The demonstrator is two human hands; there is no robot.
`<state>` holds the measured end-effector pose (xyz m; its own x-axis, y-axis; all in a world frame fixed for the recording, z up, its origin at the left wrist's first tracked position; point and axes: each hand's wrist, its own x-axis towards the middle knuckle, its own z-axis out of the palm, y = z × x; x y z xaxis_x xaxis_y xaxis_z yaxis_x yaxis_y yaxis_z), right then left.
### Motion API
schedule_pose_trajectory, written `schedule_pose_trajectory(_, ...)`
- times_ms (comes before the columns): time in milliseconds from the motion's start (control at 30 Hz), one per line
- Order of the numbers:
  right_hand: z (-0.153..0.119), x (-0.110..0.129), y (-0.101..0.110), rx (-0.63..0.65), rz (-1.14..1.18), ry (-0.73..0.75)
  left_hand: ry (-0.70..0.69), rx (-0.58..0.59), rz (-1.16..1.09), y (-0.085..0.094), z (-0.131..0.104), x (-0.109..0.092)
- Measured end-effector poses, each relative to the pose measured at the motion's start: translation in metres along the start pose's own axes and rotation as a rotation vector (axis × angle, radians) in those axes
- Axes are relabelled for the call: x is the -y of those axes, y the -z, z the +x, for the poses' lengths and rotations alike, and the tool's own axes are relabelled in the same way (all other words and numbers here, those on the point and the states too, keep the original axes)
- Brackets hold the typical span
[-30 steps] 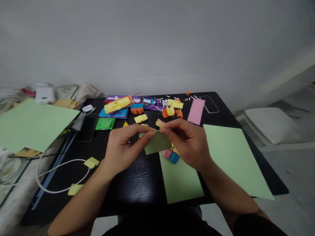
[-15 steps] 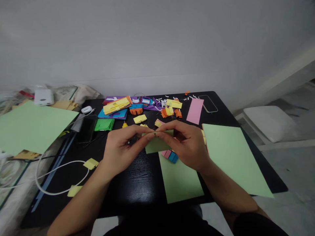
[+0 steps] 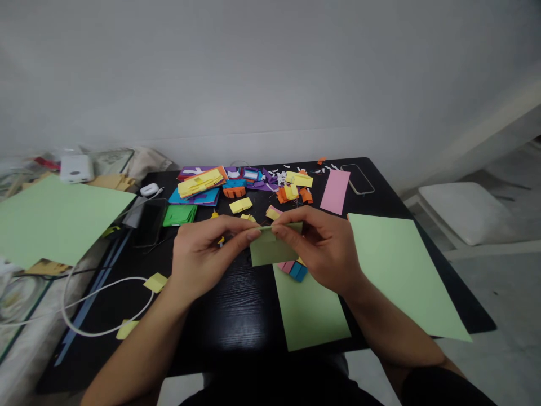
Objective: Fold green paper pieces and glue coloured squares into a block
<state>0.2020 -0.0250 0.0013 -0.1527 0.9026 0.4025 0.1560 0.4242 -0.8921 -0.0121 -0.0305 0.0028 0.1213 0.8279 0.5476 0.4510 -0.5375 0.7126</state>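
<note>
A small green paper piece [image 3: 270, 252] hangs between my two hands above the black table [image 3: 228, 316]. My left hand [image 3: 207, 251] pinches its top left edge between thumb and forefinger. Its top edge is also pinched by my right hand [image 3: 323, 245], nearer the middle and right. Along that edge the paper looks folded. Below my right hand a green strip [image 3: 310, 310] lies on the table, with pink and blue folded pieces [image 3: 298, 272] at its far end. To the right lies a larger green sheet [image 3: 401, 270].
Folded yellow papers [image 3: 200, 183], green papers [image 3: 180, 215] and paper scraps [image 3: 270, 180] lie towards the wall. A pink strip [image 3: 335, 192] is at the back right. A white cable [image 3: 84, 334] loops on the left, near a phone [image 3: 150, 221].
My left hand has shifted slightly left along the paper's edge, and the fingertips of my hands are a little farther apart. The held paper has moved slightly right.
</note>
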Motion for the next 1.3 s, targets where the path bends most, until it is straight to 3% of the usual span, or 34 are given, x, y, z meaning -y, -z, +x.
schedule_pose_trajectory(333,-0.0002,0.0015,-0.0022,0.023,0.08,-0.064,0.054,0.014,-0.071,-0.0044,0.0014,-0.0003)
schedule_pose_trajectory(467,0.0013,0.001,-0.0051,-0.064,0.114,-0.059,0.122,0.073,-0.235,-0.009,0.004,-0.0011)
schedule_pose_trajectory(600,0.0024,-0.0005,-0.0053,-0.057,0.177,-0.076,0.124,0.057,-0.173,-0.0081,0.0042,0.0005)
schedule_pose_trajectory(767,0.0012,-0.0026,-0.0049,0.067,0.183,-0.095,0.04,0.08,-0.028,-0.0036,0.0044,0.0003)
schedule_pose_trajectory(1033,0.0016,-0.0057,-0.0068,0.022,0.137,-0.054,-0.13,0.139,0.073,-0.0016,0.0052,-0.0018)
schedule_pose_trajectory(1300,0.0009,-0.0036,-0.007,-0.005,0.122,-0.043,-0.123,0.121,0.058,-0.0024,0.0049,-0.0009)
